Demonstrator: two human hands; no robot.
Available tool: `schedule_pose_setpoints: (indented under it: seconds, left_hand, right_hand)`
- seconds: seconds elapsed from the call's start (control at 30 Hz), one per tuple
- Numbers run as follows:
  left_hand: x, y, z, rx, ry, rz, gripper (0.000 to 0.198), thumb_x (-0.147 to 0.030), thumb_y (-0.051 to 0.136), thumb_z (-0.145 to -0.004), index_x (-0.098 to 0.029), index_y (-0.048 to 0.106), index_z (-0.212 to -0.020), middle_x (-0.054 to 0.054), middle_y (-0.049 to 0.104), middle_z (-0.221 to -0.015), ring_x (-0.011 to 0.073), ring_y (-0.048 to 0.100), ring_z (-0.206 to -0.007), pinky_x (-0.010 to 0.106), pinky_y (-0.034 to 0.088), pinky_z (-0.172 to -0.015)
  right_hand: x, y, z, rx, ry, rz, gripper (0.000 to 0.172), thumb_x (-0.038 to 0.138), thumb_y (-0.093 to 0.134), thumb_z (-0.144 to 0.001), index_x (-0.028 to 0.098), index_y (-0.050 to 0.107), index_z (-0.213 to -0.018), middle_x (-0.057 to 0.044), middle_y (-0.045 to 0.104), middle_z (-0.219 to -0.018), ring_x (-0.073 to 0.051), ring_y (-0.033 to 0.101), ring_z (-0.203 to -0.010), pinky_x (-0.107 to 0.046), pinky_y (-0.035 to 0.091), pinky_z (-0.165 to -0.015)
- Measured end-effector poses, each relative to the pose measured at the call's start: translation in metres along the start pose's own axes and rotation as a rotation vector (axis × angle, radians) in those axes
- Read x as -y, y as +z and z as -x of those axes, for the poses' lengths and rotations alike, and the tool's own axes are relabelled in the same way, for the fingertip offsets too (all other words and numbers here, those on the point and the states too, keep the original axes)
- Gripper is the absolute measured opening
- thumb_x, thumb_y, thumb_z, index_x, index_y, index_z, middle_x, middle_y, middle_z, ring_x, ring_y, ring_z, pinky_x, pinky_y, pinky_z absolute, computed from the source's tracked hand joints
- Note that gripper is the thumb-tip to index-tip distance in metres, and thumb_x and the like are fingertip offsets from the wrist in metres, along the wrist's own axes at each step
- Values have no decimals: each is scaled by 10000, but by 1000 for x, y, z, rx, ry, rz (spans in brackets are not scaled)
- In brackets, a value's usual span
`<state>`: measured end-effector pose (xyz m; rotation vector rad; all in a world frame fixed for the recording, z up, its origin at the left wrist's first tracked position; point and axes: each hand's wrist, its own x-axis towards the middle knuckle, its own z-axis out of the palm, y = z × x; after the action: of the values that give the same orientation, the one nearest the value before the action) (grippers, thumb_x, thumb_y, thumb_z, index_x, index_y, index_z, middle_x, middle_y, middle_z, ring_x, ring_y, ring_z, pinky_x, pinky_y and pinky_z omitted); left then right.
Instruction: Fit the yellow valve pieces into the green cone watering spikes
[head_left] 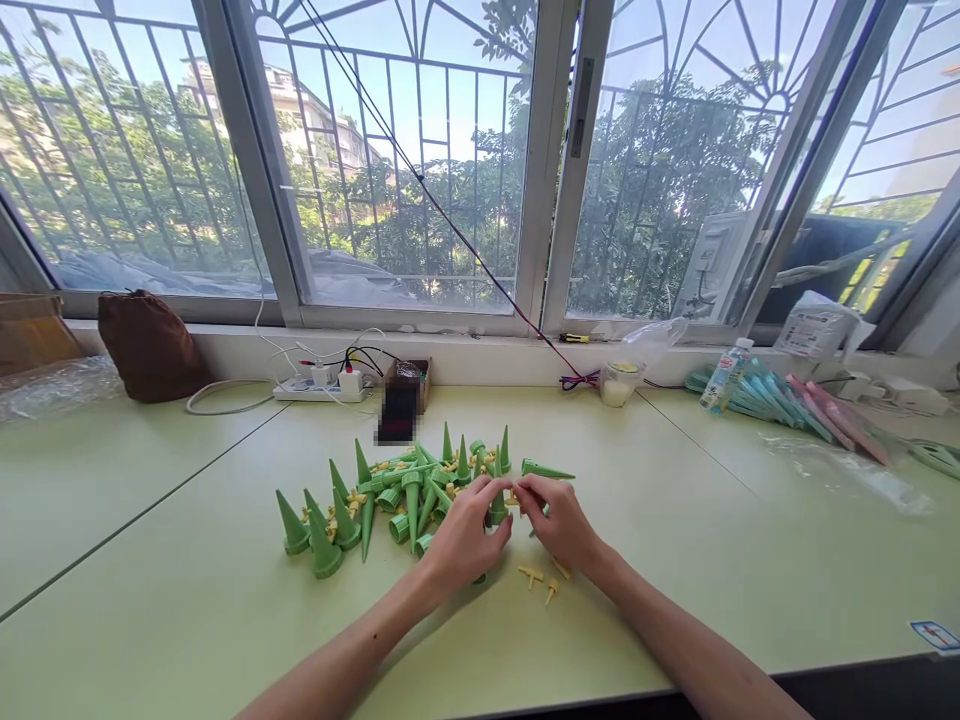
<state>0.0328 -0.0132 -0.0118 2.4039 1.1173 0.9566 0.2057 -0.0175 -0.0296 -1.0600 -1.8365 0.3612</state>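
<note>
My left hand (469,530) is closed around a green plastic spike (498,508), its pointed end upward. Close against it, my right hand (559,515) pinches a small yellow T-shaped piece (512,498) beside the spike; the fingers partly hide where the two meet. Behind and left of my hands lies a heap of green cone spikes (412,500), with small yellow pieces (358,497) scattered among them. Several spikes stand point up at the left, such as one green cone (325,553). Loose yellow T-shaped pieces (531,575) lie on the table below my right hand.
The pale green table (187,610) runs to a windowsill. Along the back are a brown bag (150,345), a power strip (319,388), a small box (420,385), a plastic cup (621,383), a bottle (726,377) and blue and pink packets (787,405).
</note>
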Motion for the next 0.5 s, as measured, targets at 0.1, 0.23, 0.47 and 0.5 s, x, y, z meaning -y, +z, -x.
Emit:
schedule_pose_setpoints:
  seconds: [0.1,0.23,0.47,0.5]
  left_hand:
    - [1,1,0,12,4,-3,348,-170,547,-839,-213,605,-1180,61,615,-1000,191,585,-800,333,484,-768]
    - [-1,0,0,18,4,-5,320,-162,537,-843,-208,605,-1152,59,612,-1000,186,586,-787,327,482,-760]
    - [-2,-1,1,16,-2,3,312,-164,531,-850,-214,612,-1147,54,606,-984,180,582,-758,315,481,-724]
    - [-2,-1,1,15,-1,1,309,-166,531,-851,-212,612,-1146,55,606,-983,181,582,-758,316,481,-725]
  right_hand:
    - [0,0,0,11,5,7,331,321,438,-1003,181,602,-751,9,570,-627,-120,469,-546,-238,353,-539]
    - [0,0,0,17,8,8,346,337,430,-1006,182,586,-738,10,564,-618,-120,464,-540,-239,348,-535]
    - [1,-1,1,31,22,18,339,299,439,-1000,186,538,-696,17,540,-607,-116,435,-540,-243,317,-535]
    - [2,-1,1,34,25,16,338,297,439,-1000,186,535,-695,18,535,-605,-114,429,-538,-243,313,-533]
